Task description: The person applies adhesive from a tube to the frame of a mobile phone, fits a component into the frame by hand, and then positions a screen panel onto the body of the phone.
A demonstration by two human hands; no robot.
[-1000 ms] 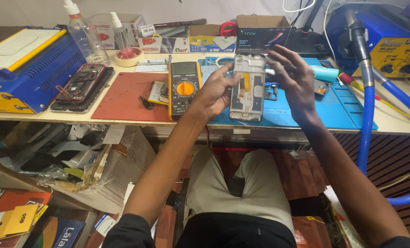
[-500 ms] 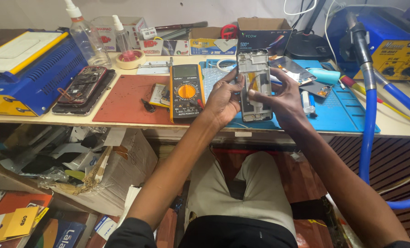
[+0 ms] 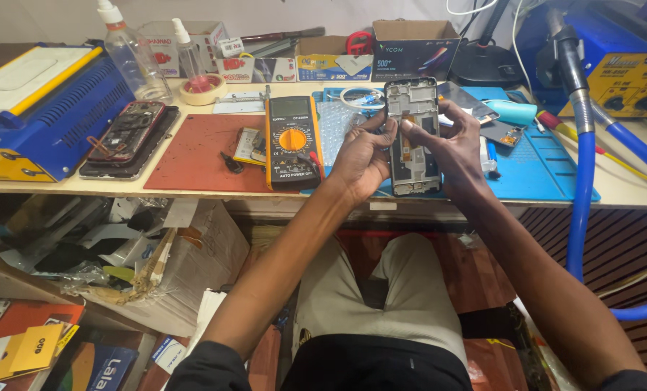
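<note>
An opened phone frame (image 3: 412, 129), grey with exposed inner parts, is held upright above the front edge of the blue work mat (image 3: 548, 170). My left hand (image 3: 361, 158) grips its left side, thumb near the upper middle. My right hand (image 3: 450, 145) grips its right side, with fingertips pressing on the inner parts near the top. Both hands touch the frame at once.
A yellow multimeter (image 3: 291, 142) lies left of my hands beside a red mat (image 3: 193, 156). Another opened phone (image 3: 126, 132) rests by a blue machine (image 3: 37, 108). Bottles (image 3: 129, 54), boxes (image 3: 414, 47) and a blue hose (image 3: 583, 174) ring the bench. Clutter fills the shelf below.
The phone frame was lifted off the blue mat and brought toward me. Both hands closed on its sides and now hold it upright.
</note>
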